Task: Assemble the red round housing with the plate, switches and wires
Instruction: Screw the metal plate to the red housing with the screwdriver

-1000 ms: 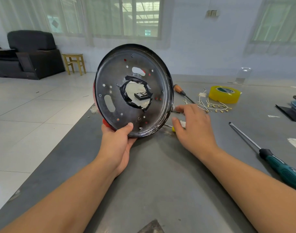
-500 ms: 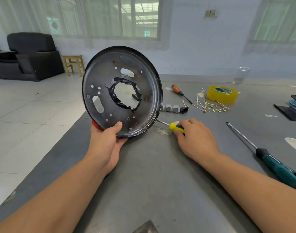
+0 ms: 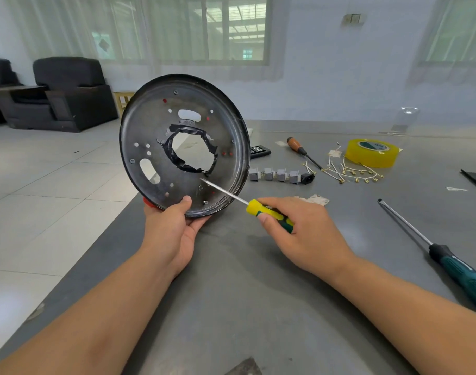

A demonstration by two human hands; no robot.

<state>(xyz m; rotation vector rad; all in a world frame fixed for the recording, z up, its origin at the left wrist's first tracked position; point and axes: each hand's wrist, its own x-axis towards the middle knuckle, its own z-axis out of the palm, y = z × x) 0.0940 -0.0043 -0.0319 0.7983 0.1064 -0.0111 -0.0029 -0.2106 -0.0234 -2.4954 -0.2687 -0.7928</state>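
My left hand (image 3: 174,228) grips the lower rim of the round dark metal plate (image 3: 155,136), held upright on edge; a sliver of the red housing (image 3: 147,202) shows behind its bottom. Black tape rings the plate's centre hole. My right hand (image 3: 301,231) holds a yellow-and-green screwdriver (image 3: 266,212), its tip against the plate's lower face. A row of grey switches (image 3: 280,175) and a bundle of white wires with brass terminals (image 3: 350,171) lie on the table behind.
On the grey table (image 3: 258,293) lie an orange-handled screwdriver (image 3: 296,146), a yellow tape roll (image 3: 372,152), a long teal-handled screwdriver (image 3: 448,261) at right, and a small black part (image 3: 260,151). The table's left edge drops to a tiled floor.
My right hand picked the yellow screwdriver up off the table and brought its tip to the plate. My left hand shifted the plate slightly left.
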